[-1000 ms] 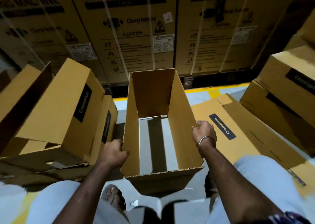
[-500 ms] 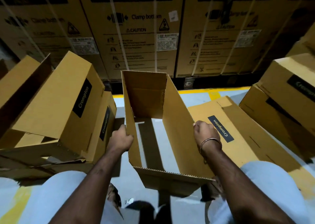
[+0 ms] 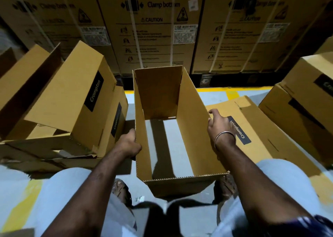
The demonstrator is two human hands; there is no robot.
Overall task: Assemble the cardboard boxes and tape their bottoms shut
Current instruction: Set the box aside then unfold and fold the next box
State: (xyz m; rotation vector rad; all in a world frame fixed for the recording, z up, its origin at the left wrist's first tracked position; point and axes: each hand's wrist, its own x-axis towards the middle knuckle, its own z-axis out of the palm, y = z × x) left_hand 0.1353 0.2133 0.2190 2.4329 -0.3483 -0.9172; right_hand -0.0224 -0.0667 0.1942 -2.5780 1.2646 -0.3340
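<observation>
Cardboard box (image 3: pixel 191 128), opened into a bottomless tube, stands on the grey floor (image 3: pixel 212 96) between the person's knees. Left hand (image 3: pixel 128 144) grips its left wall; right hand (image 3: pixel 219 124), fingers loosely spread, touches its right wall.

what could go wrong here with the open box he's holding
The open brown cardboard box has no bottom closed yet; the grey floor shows through, so it may skew or collapse. The right hand only touches its wall loosely while the left hand grips. The leaning brown boxes alongside might topple into it.
</observation>
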